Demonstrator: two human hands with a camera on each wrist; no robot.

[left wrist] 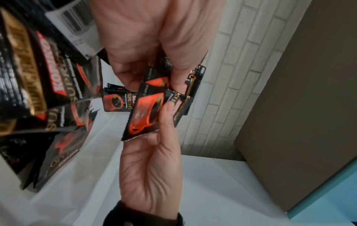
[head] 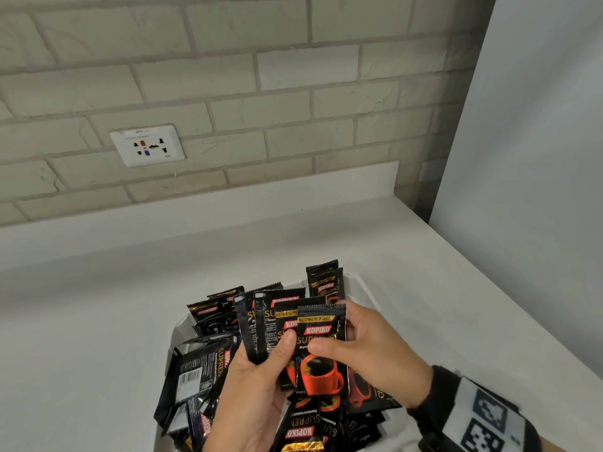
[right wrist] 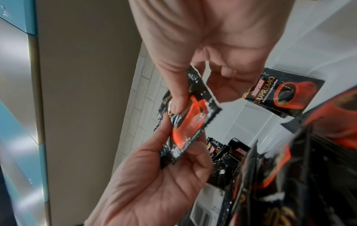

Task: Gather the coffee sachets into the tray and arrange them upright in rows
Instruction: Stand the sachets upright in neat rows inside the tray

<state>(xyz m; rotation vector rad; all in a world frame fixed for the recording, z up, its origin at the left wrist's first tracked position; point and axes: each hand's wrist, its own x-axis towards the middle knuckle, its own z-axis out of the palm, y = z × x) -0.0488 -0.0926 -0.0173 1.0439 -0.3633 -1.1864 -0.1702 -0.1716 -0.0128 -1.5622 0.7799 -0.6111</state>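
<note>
Holding sachets (head: pixel 321 350) | both hands | tray (head: pixel 363 288) heaped with loose sachets

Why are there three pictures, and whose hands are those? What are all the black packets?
There is no machine here, just a person wearing three cameras. The big picture comes from a camera on their head, looking down. The other two come from cameras strapped to each wrist, so the hands look huge and tilted.

The black packets are coffee sachets with a red cup printed on them. Many lie jumbled in a white tray on a white counter, below a brick wall with a wall socket.

The left hand grips a fanned bunch of sachets. The right hand pinches the front sachet of that bunch between thumb and fingers.
</note>
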